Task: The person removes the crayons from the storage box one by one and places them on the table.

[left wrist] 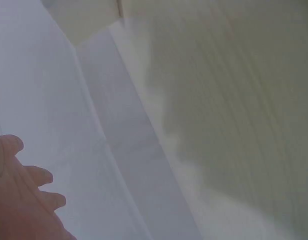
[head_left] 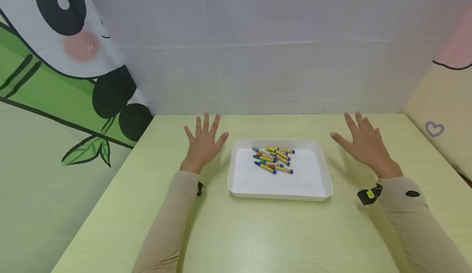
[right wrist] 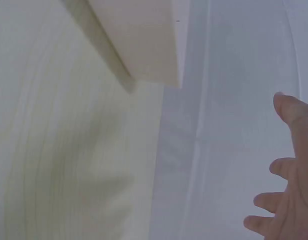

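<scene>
A white tray [head_left: 243, 183] lies on the table, and a loose pile of yellow-wrapped crayons [head_left: 273, 159] with blue, green, red and yellow tips rests in it. To the left of the tray is my left hand [head_left: 203, 150], its fingers spread and nothing in it. On the other side my right hand [head_left: 366, 148] is held with fingers apart and thumb toward the tray, also holding nothing. Neither hand touches the tray. Each wrist view shows part of its hand, the left [left wrist: 19, 200] and the right [right wrist: 299, 185], with fingers extended.
The pale wooden table [head_left: 250, 232] ends at a grey-white cloth wall [head_left: 258, 76]. At the left stands a panel with a panda print [head_left: 73, 60]; at the right is a beige panel with a purple heart [head_left: 434, 129]. Dark wrist cameras sit under both sleeves.
</scene>
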Demonstrator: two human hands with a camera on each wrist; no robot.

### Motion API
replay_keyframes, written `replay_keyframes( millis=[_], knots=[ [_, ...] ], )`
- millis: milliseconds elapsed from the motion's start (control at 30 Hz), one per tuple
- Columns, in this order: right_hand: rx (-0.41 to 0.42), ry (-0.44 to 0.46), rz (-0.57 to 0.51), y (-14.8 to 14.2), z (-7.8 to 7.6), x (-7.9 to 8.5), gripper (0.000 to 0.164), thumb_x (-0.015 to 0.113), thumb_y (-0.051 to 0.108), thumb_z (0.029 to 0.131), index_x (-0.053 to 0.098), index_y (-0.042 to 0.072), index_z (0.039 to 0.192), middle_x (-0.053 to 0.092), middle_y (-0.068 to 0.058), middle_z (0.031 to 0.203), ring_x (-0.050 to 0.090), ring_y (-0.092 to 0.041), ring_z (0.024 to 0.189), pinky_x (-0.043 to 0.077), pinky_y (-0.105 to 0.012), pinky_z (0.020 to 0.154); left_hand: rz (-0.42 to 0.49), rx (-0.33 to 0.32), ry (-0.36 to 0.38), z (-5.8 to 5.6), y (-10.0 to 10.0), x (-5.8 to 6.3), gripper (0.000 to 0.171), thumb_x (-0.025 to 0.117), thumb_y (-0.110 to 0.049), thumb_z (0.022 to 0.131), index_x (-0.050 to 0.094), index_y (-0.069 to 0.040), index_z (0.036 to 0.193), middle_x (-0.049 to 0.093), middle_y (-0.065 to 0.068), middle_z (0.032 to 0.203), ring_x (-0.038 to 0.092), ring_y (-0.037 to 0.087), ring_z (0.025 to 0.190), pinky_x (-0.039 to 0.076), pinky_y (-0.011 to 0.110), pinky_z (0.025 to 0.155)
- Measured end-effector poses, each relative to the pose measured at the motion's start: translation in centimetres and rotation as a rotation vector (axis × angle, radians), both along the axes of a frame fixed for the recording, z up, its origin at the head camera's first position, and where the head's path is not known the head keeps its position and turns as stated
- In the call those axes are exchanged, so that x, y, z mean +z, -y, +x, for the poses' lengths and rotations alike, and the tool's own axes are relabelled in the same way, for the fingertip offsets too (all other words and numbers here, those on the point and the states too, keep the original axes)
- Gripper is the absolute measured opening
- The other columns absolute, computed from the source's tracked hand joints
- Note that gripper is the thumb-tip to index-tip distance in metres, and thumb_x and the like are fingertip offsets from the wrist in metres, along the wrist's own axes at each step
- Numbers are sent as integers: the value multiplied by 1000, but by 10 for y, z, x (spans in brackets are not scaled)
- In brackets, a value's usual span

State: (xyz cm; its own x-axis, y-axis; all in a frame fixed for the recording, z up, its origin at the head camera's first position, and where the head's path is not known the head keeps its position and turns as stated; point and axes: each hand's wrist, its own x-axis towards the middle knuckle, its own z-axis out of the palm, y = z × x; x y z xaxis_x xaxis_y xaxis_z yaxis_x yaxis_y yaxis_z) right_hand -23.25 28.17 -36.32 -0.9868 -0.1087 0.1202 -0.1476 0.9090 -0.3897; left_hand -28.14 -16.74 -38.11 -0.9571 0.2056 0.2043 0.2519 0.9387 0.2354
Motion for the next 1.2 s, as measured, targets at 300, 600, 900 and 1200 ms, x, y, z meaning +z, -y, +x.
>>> replay_keyframes(
  millis=[300,600,900,1200],
  knots=[
    [85,257,-292,7,-3,27,79,37,60,96,6,18,156,6,-21,161,12,-51,142,18,-71,107,529,-153,209,-4,1,1,70,19,-64,97,-4,-31,155,-6,0,163,-9,24,150,-11,58,117],
    [208,350,-548,21,-8,34,61,51,47,97,44,9,144,45,-12,148,43,-31,136,29,-50,115,1021,-270,428,-4,-2,-3,60,19,-50,103,4,-25,156,15,-3,162,6,15,150,4,43,123],
    [276,488,-534,42,-25,22,54,57,38,96,53,-1,134,54,-22,136,54,-31,125,42,-40,108,1340,-325,605,-9,-10,-16,54,24,-33,106,17,-9,155,22,3,161,12,14,149,4,35,123],
    [305,569,-443,61,-35,4,49,60,29,95,56,-4,131,60,-20,130,61,-26,117,48,-39,102,1330,-301,671,-10,-16,-27,53,30,-26,105,19,-6,154,25,2,160,13,14,149,6,35,123]
  ],
)
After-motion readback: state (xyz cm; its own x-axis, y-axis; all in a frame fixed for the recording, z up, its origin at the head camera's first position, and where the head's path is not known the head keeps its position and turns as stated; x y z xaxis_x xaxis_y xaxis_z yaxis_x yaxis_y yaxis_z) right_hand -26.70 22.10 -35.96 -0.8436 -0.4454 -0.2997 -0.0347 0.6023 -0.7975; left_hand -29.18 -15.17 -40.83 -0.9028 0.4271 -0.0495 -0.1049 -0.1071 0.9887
